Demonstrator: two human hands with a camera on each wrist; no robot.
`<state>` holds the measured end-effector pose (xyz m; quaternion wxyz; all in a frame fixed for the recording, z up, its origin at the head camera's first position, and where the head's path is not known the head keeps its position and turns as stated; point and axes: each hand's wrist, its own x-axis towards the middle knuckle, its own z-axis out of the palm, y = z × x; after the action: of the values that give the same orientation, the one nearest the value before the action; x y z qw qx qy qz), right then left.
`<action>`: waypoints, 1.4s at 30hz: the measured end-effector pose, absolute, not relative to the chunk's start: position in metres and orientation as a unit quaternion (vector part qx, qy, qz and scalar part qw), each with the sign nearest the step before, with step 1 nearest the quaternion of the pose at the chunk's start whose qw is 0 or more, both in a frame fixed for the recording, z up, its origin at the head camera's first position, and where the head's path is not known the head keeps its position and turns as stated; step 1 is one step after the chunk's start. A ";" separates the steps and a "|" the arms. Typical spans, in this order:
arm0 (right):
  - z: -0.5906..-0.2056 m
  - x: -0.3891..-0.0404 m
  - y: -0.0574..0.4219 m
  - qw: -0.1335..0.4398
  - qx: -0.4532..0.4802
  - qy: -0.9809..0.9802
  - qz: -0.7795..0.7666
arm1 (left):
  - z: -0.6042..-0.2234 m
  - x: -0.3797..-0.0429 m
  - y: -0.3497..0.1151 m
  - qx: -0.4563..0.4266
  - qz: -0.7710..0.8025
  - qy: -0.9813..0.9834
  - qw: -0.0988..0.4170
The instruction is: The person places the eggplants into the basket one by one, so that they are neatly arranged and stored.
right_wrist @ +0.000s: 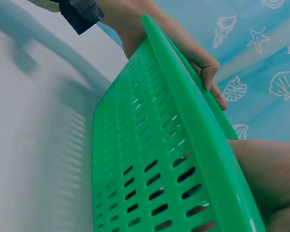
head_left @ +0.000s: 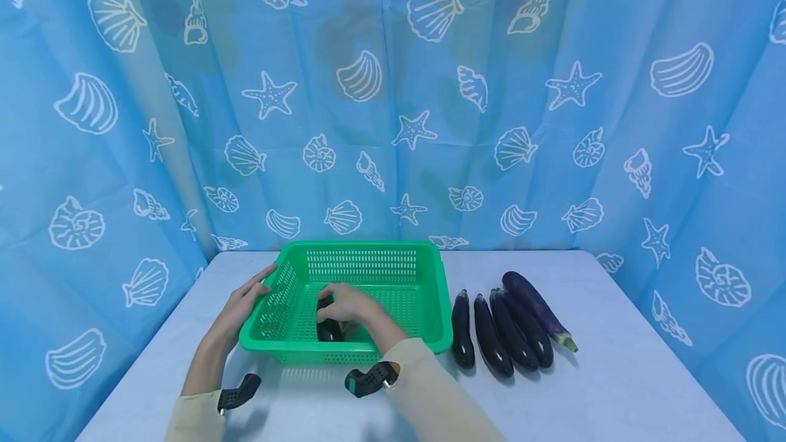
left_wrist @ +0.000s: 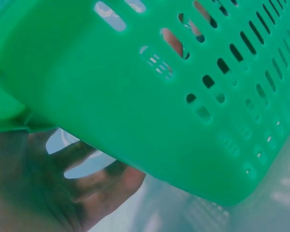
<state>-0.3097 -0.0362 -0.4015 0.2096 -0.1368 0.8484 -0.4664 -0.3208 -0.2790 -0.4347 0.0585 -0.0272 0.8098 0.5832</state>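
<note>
A green perforated plastic basket [head_left: 439,292] stands on the table. Inside it, toward the front left, my right hand [head_left: 353,305] holds a dark eggplant [head_left: 329,330] by its upper part, thumb and fingers around it. My left hand [head_left: 236,309] grips the basket's left rim. In the left wrist view, the fingers [left_wrist: 108,188] of that hand lie under the rim, against the outer wall. The right wrist view shows the basket's front wall [right_wrist: 135,121] from outside, with dark patches of the eggplant behind its slots; the wall hides most of the right hand there.
Right of the basket lie several eggplants in a row, from a short one [head_left: 463,333] beside the basket to a longer one [head_left: 537,302] with a pale green stem end. The white table [head_left: 614,387] backs onto a blue curtain [head_left: 393,101] with shell prints.
</note>
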 end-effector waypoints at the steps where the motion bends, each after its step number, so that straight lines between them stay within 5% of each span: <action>1: -0.402 -0.309 -0.037 0.208 -0.134 0.848 -0.468 | -0.435 -0.321 -0.279 -0.028 0.583 0.810 0.059; 42: -0.410 -0.315 -0.052 0.235 -0.072 0.820 -0.516 | -0.434 -0.320 -0.280 -0.014 0.572 0.818 0.052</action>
<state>-0.3150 -0.0520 -0.4101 0.2355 -0.0716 0.8203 -0.5162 -0.3200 -0.2799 -0.4340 0.0515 -0.0137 0.8182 0.5724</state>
